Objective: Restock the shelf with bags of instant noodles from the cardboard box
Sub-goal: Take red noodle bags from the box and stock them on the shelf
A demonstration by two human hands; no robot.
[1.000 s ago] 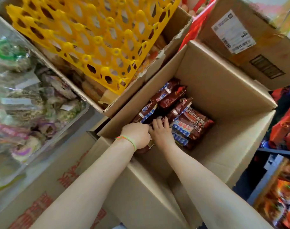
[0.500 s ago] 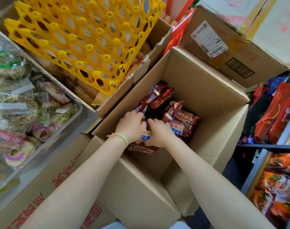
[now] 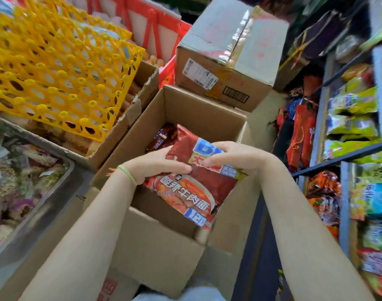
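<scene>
now lifted clear of the cardboard box [image 3: 164, 242]: noodle bags [image 3: 192, 181], gripped by left hand [image 3: 157, 166] and right hand [image 3: 235, 157]; more bags left inside; shelf [image 3: 342, 157] at three o'clock, next.

Red noodle bags [image 3: 192, 181] tilted above open cardboard box [image 3: 198, 114]; more red bags [image 3: 161, 137] inside. Shelf [image 3: 342, 157] at right, stocked with blurry, probably noodle, packets.
</scene>
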